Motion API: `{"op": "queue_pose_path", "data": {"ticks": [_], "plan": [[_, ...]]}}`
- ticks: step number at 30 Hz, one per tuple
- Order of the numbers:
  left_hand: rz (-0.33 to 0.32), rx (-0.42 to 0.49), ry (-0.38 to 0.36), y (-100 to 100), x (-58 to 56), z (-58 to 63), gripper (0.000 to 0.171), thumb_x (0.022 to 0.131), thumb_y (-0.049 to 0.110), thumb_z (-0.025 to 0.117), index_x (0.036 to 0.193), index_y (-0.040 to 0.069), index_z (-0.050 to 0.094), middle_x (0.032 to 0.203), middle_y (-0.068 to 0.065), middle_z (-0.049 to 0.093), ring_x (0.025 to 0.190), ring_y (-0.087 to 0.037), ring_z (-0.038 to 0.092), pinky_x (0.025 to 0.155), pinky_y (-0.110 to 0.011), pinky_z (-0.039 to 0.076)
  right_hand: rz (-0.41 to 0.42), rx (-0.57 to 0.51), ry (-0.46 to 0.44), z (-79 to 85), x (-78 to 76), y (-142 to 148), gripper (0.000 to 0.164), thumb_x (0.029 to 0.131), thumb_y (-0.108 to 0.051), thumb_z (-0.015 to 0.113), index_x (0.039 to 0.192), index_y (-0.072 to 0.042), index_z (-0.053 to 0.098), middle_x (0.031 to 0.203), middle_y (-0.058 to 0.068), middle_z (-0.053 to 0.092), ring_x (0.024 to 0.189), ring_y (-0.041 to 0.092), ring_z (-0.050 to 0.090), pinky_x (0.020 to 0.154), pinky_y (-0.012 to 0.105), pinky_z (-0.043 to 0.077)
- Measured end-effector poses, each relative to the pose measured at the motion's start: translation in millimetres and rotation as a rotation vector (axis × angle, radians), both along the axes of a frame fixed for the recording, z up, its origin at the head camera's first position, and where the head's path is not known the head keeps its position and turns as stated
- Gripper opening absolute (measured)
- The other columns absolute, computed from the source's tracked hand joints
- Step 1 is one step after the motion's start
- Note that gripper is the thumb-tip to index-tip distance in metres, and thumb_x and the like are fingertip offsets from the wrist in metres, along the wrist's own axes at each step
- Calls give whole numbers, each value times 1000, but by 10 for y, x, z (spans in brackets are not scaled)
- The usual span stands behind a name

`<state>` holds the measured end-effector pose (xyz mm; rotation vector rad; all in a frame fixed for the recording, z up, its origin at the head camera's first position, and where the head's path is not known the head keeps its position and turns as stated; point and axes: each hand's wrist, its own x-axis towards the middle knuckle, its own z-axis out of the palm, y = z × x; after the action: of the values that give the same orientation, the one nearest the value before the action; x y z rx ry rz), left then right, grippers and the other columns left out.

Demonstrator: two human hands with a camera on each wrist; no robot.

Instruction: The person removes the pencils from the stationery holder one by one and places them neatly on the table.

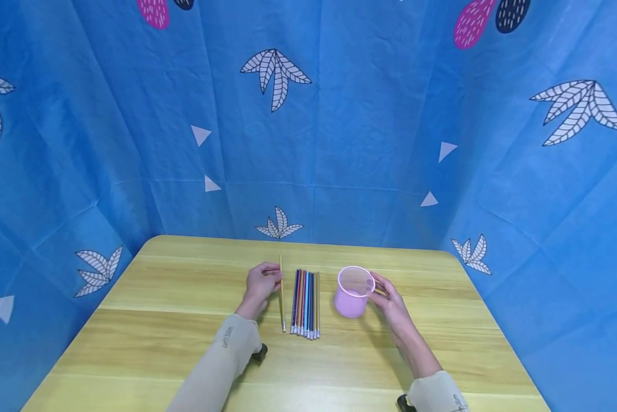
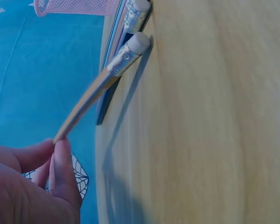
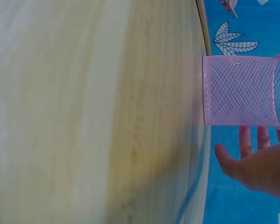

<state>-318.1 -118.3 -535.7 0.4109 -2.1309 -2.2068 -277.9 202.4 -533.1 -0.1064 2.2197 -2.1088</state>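
Observation:
In the head view, my left hand (image 1: 261, 286) pinches a yellow pencil (image 1: 282, 303) between thumb and fingertips, left of a row of pencils. Its white eraser (image 2: 139, 43) points toward me, close to the wood, while the pinched part is raised off the table. The row of pencils (image 1: 305, 303), in dark, red, light blue and yellow, lies side by side with eraser ends near me. A pink mesh pen cup (image 1: 351, 302) stands upright right of the row. Against its right side rest the fairly straight fingers of my right hand (image 1: 388, 300); the thumb (image 3: 226, 158) is apart from the mesh.
The wooden table (image 1: 149, 343) has light and darker bands and rounded far corners. A blue patterned curtain (image 1: 360, 143) hangs behind it and along both sides. Dark straps (image 1: 259, 353) show at the wrists, by the light sleeves.

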Motion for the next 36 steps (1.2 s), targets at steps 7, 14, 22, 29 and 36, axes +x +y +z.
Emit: {"op": "queue_pose_path", "data": {"ticks": [7,14,22,29,36], "plan": [[-30,-32,-24,55,-43,-46,32,95,-4,65,128,-5,63,125,-26,66,109,-36,68,92,-36,63,-3,-1,7,-9,-4,4,57,105,-11,54,159,-9,36,157,20,42,143,29,42,104,13,43],[-34,-138,-67,125,-84,-65,30,94,-1,67,124,-1,68,114,-19,70,90,-23,67,77,-25,61,3,-6,12,-17,0,5,57,105,-11,54,159,-9,36,157,20,41,144,31,40,120,33,37],[-40,-258,-98,198,-90,-58,28,91,1,70,120,1,71,112,-16,72,84,-20,67,71,-25,61,1,-8,17,-22,0,4,57,105,-11,54,159,-9,36,156,20,42,141,29,42,100,9,44],[-56,-318,-95,248,-112,-71,26,89,0,71,114,2,72,105,-13,72,72,-15,63,64,-23,58,1,-13,17,-22,3,1,57,105,-11,54,159,-8,36,156,21,43,141,29,42,100,9,44],[-51,-347,-99,262,-138,-94,23,87,-2,72,110,2,73,106,-14,72,73,-16,64,65,-24,60,3,-17,7,-20,-7,2,57,105,-11,54,159,-9,36,157,20,42,142,29,42,100,9,44]]}}
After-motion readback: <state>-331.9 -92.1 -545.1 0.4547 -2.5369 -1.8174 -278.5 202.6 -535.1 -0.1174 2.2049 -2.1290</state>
